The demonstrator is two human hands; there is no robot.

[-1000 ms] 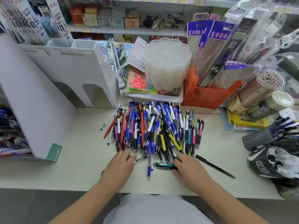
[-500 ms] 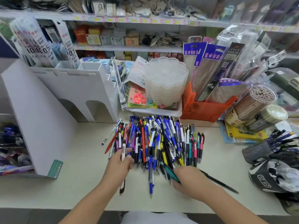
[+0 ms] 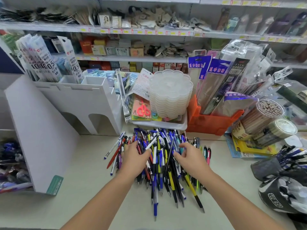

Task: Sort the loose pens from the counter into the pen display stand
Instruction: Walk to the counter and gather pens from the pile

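Observation:
A heap of loose pens (image 3: 159,173) in blue, black, yellow, red and white lies mid-counter. My left hand (image 3: 133,159) rests on the heap's left side, its fingers curled round a white pen (image 3: 152,143) that sticks out to the upper right. On the right side of the heap my right hand (image 3: 188,157) has curled fingers, with a teal pen (image 3: 181,148) showing between them and a long black pen (image 3: 169,155) by the thumb. The white pen display stand (image 3: 79,103), with open slots on top, stands at the back left.
A tall white panel (image 3: 38,130) walls off bins of pens (image 3: 10,163) at far left. Behind the heap are a white tray (image 3: 166,125) of clear dishes, an orange bin (image 3: 211,123) and pencil tubs (image 3: 264,117). A dark pen pouch (image 3: 272,165) lies right.
Both hands have moved forward from the heap's near edge onto the heap, pushing the pens closer together. The left hand picked up a white pen. The view tilted up.

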